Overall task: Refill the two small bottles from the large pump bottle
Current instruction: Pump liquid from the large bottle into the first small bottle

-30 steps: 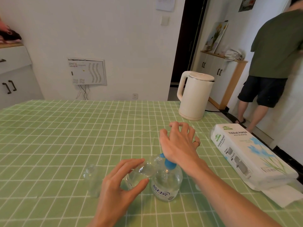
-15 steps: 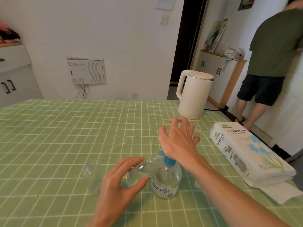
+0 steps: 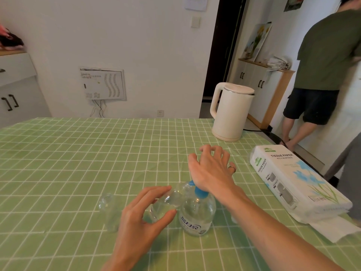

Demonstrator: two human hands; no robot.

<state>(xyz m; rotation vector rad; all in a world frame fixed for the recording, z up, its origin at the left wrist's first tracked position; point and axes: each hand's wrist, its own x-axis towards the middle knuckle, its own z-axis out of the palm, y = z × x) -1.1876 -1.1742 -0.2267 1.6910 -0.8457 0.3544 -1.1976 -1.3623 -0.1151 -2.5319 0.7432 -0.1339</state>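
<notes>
Clear small bottle (image 3: 166, 202) is gripped, tilted, by left hand (image 3: 140, 222) against pump bottle (image 3: 197, 216) on green tablecloth (image 3: 78, 153); blue pump head (image 3: 199, 191) is pressed by right hand (image 3: 211, 169), fingers relaxed; second bottle (image 3: 109, 210) is stood just left.

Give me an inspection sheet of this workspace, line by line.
Surface: green checked tablecloth, lying flat.
Job's things: large pump bottle upright; held small bottle tilted, mouth at its spout; second small bottle upright, apart, further left.
Clutter: kettle; tissue paper pack.
Grips: left hand grips the held small bottle; right hand presses the pump head, fingers loose.
Cables: kettle cord; wires under the wall panel.
Surroundings: another person standing at right, back turned; cabinet.
</notes>
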